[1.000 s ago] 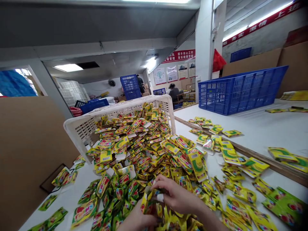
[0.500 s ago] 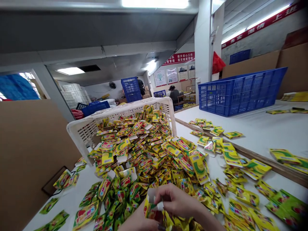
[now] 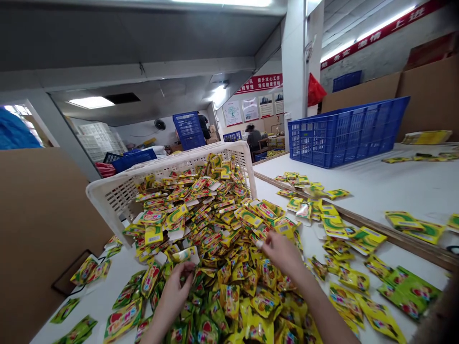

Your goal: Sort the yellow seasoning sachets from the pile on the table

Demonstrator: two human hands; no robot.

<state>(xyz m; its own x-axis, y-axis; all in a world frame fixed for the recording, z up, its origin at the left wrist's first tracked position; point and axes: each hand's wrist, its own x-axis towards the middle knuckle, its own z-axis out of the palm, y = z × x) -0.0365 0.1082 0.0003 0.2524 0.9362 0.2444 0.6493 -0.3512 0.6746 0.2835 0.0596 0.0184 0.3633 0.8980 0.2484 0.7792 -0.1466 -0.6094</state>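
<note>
A big heap of small yellow-green packets (image 3: 215,224) spills from a tipped white plastic crate (image 3: 118,191) across the white table (image 3: 387,191). My left hand (image 3: 174,291) reaches into the near part of the heap, its fingers curled over packets just below one with a white tab (image 3: 184,254). Whether it grips one is hidden. To the right, my right hand (image 3: 283,251) stretches over the heap, and its thumb and forefinger pinch the white edge of a packet (image 3: 258,243). More packets lie under both wrists.
A blue crate (image 3: 344,134) stands at the back right, behind a wooden strip (image 3: 394,236) across the table. Loose packets (image 3: 358,282) lie to the right, and a few (image 3: 86,270) to the left by a cardboard wall (image 3: 39,229). People stand far back (image 3: 253,136).
Both hands were together low in the middle, holding a small stack of packets. They have moved apart and forward into the heap, and the stack is no longer in them.
</note>
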